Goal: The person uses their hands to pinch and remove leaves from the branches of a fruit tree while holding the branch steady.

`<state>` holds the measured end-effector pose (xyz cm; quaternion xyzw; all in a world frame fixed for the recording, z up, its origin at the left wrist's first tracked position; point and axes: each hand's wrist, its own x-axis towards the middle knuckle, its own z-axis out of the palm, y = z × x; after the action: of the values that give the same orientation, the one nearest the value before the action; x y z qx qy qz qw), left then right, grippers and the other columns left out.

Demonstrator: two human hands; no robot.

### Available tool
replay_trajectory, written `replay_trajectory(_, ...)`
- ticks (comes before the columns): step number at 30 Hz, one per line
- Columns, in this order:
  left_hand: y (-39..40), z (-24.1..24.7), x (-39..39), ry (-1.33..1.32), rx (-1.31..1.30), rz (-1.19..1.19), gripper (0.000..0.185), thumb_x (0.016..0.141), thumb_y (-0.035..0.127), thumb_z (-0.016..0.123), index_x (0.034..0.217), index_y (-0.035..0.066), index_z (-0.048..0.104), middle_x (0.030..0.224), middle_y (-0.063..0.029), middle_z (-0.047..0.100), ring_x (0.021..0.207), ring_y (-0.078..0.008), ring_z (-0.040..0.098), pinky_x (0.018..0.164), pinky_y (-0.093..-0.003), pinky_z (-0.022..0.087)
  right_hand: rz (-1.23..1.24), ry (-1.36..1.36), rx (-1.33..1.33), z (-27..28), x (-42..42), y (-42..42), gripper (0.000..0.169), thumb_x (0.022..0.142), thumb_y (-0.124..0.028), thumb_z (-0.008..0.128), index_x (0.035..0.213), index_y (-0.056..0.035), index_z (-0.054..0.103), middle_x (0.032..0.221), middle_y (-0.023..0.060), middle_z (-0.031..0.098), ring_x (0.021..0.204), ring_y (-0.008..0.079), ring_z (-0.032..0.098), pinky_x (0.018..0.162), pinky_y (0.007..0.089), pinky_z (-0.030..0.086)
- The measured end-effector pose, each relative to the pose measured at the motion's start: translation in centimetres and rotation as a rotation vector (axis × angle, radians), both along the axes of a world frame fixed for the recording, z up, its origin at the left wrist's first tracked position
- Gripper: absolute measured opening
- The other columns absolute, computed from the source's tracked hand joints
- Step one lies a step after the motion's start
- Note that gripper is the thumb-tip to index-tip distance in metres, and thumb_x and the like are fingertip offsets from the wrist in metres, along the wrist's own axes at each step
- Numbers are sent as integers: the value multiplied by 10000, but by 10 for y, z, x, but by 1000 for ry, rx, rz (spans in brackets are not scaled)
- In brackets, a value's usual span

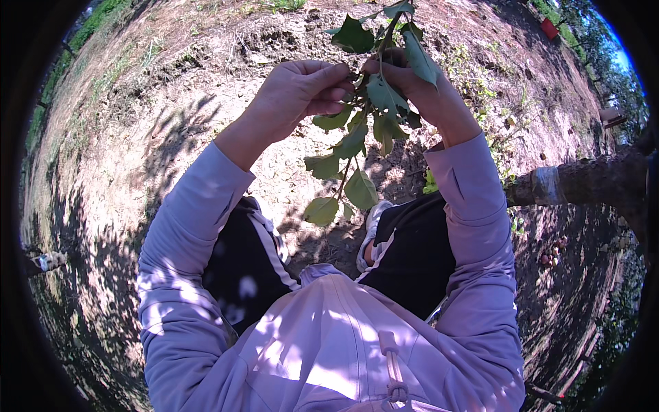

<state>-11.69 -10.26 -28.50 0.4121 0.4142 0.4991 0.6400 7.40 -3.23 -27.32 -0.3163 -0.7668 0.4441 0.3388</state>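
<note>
A leafy branch (352, 141) hangs down in front of me, its green leaves partly in sun, some with ragged edges. Both my hands are raised to its upper part, close together. My left hand (309, 90) comes from the left side, with fingers curled and thumb against the fingertips at the edge of the stem; what lies between those fingertips is too small to tell. On the other side, my right hand (406, 77) pinches the branch, partly hidden behind leaves.
A tree trunk (582, 180) with a wrapped band stands at the right; round fruits (551, 256) lie on the ground near it. Another banded trunk (49, 261) is at the far left. A red object (549, 29) lies at upper right. The ground is dry soil with sparse weeds.
</note>
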Motion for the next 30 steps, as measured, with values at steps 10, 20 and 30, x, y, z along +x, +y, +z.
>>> replay_trajectory(10, -5, 0, 4, 211, 40, 4, 193, 820, 168, 549, 882, -15, 546, 733, -37, 566, 594, -67, 558, 556, -175, 496, -9, -38, -5, -2, -5, 1, 233, 750, -203, 640, 898, -30, 589, 699, -26, 561, 615, 42, 510, 543, 177, 387)
replay_trajectory(20, -7, 3, 7, 171, 62, 45, 189, 841, 143, 501, 919, -27, 534, 752, -52, 579, 598, -88, 571, 582, -194, 514, -12, -20, -80, -13, -4, 6, 236, 754, -212, 640, 902, -37, 589, 699, -30, 553, 596, 38, 488, 532, 185, 379)
replay_trajectory(30, -7, 1, 2, 101, 50, 0, 208, 852, 143, 492, 958, -32, 531, 784, -66, 595, 634, -88, 582, 616, -199, 524, -34, -7, -60, -13, -2, 6, 219, 747, -218, 648, 849, -32, 595, 668, -31, 546, 576, 35, 478, 528, 184, 375)
